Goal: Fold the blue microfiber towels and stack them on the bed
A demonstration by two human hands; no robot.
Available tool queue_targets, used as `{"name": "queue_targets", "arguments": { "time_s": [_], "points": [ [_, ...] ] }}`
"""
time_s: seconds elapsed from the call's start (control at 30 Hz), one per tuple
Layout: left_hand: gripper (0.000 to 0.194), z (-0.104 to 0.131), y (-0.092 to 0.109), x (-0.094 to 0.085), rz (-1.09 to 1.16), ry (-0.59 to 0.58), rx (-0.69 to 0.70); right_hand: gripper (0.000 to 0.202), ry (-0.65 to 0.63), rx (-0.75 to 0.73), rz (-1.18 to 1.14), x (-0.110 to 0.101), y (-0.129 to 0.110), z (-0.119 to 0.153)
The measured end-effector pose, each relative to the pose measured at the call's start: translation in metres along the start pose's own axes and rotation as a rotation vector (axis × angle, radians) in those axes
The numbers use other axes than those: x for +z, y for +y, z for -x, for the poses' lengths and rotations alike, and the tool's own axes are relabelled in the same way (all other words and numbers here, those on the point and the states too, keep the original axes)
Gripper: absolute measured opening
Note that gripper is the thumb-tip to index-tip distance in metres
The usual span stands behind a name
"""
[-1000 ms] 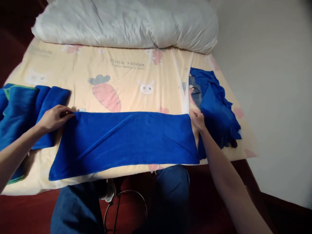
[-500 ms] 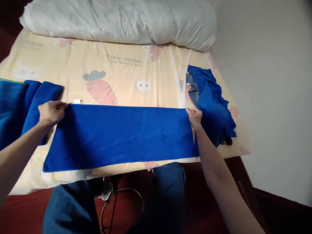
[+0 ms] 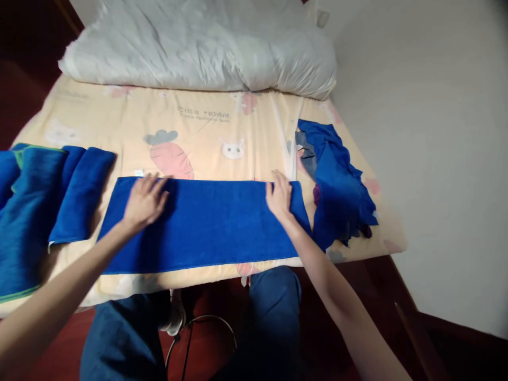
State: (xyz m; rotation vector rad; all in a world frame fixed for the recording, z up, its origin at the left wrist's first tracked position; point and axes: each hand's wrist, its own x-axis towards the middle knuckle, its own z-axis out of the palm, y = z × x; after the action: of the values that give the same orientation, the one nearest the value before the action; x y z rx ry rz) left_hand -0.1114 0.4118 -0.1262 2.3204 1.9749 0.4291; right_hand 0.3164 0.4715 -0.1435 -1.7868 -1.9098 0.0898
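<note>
A blue towel (image 3: 214, 227) lies flat in a long rectangle along the near edge of the bed. Over its left part is my left hand (image 3: 146, 201), fingers spread and slightly blurred; whether it presses on the cloth I cannot tell. My right hand (image 3: 280, 194) rests at the towel's far edge near the right end, fingers stretched out and holding nothing. A small white tag (image 3: 139, 173) shows just beyond the far edge, close to my left fingertips.
Folded blue towels (image 3: 81, 196), one green-edged, lie on the left. A crumpled blue cloth pile (image 3: 337, 180) sits at the right. Behind is a rolled white quilt (image 3: 206, 47) on the patterned bed sheet (image 3: 210, 140). A wall (image 3: 416, 159) stands right; a cable (image 3: 206, 317) hangs below.
Both hands have let go of the towel's far corners and moved inward over it, fingers opening. The towel now lies flatter, and the view has shifted slightly.
</note>
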Motion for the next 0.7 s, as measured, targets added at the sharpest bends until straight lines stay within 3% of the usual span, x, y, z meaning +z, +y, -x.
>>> {"name": "queue_targets", "arguments": {
  "time_s": [0.1, 0.2, 0.3, 0.43, 0.53, 0.6, 0.7],
  "points": [
    [0.063, 0.011, 0.048, 0.024, 0.049, -0.110, 0.097, 0.059, -0.258, -0.198, -0.058, 0.022, -0.071, 0.028],
    [0.064, 0.016, 0.057, 0.041, 0.051, -0.096, 0.051, 0.063, -0.384, -0.293, -0.066, 0.044, -0.095, 0.047],
    [0.066, 0.016, 0.028, 0.040, 0.039, -0.018, -0.083, 0.064, -0.358, -0.248, -0.022, 0.047, -0.058, 0.045],
    [0.070, 0.010, -0.024, 0.025, 0.023, 0.009, -0.236, 0.066, -0.261, 0.006, 0.044, 0.020, 0.051, 0.023],
    [0.072, 0.003, -0.047, 0.021, 0.012, 0.035, -0.273, 0.067, -0.205, 0.209, 0.017, -0.003, 0.117, 0.010],
    [0.072, -0.002, -0.053, 0.020, 0.007, 0.038, -0.284, 0.066, -0.228, 0.292, -0.014, -0.013, 0.134, 0.007],
    [0.073, -0.005, -0.049, 0.014, 0.013, -0.023, -0.299, 0.066, -0.254, 0.337, 0.038, -0.021, 0.119, 0.009]
  ]
}}
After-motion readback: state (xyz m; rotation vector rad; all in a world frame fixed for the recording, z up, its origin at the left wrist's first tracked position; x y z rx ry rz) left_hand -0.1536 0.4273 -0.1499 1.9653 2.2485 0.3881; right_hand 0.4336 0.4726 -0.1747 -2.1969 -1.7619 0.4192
